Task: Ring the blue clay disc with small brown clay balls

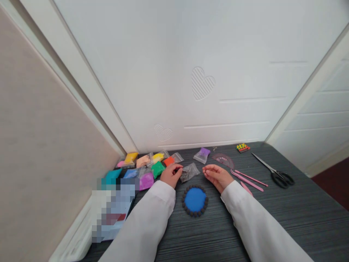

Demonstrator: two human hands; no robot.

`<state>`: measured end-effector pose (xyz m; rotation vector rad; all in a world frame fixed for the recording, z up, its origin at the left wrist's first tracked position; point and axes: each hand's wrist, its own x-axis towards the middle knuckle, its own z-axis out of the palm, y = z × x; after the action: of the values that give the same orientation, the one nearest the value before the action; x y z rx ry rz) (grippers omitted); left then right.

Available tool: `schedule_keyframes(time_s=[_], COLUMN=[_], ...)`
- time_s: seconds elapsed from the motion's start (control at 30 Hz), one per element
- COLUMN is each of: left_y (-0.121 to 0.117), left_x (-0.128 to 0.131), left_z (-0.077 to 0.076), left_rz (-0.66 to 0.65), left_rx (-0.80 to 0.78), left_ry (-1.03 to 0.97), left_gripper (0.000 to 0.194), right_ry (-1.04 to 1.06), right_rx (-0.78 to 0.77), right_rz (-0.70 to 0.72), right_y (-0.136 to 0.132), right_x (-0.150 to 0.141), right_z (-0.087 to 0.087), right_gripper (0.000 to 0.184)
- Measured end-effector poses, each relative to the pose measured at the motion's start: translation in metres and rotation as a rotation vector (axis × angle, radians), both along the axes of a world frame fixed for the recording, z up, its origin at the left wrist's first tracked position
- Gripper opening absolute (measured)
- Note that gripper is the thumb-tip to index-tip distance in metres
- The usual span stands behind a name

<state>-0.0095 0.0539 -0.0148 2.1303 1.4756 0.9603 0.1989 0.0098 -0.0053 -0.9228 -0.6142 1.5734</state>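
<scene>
A flat blue clay disc (194,199) lies on the dark table, ringed by small dark clay balls (184,205). My left hand (171,175) is beyond it to the left, fingers curled in with thumb and forefinger close together. Whatever is between them is too small to tell. Against those fingertips lies a clear zip bag (190,172) with dark contents. To the right of the bag, my right hand (218,177) has its fingertips pinched together; anything inside the pinch is hidden.
Bags of coloured clay, including green (157,170), purple (146,181) and orange (169,161), lie at the left. On the right are a protractor (223,160), pink tools (249,181), black-handled scissors (274,171) and a small colourful piece (242,147). A white door (174,91) stands behind.
</scene>
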Motion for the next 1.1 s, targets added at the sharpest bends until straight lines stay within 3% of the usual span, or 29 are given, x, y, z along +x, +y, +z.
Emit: schedule_keyframes(time_s=[0.23, 0.37, 0.67, 1.1], left_y=[-0.001, 0.001, 0.004, -0.004], left_x=[0.002, 0.003, 0.002, -0.013], left_z=[0.0, -0.005, -0.01, -0.009], left_rz=[-0.203, -0.227, -0.12, 0.104], left_rx=[0.085, 0.11, 0.159, 0.109], left_ry=[0.119, 0.175, 0.168, -0.07], left_gripper=[0.028, 0.033, 0.03, 0.026], right_ry=[-0.018, -0.014, -0.032, -0.05], right_rx=[0.021, 0.048, 0.085, 0.127], right_rz=[0.001, 0.003, -0.028, -0.014], right_y=[0.005, 0.005, 0.004, 0.001], right_x=[0.0, -0.001, -0.002, -0.001], right_z=[-0.005, -0.004, -0.005, -0.006], right_gripper=[0.023, 0.025, 0.038, 0.034])
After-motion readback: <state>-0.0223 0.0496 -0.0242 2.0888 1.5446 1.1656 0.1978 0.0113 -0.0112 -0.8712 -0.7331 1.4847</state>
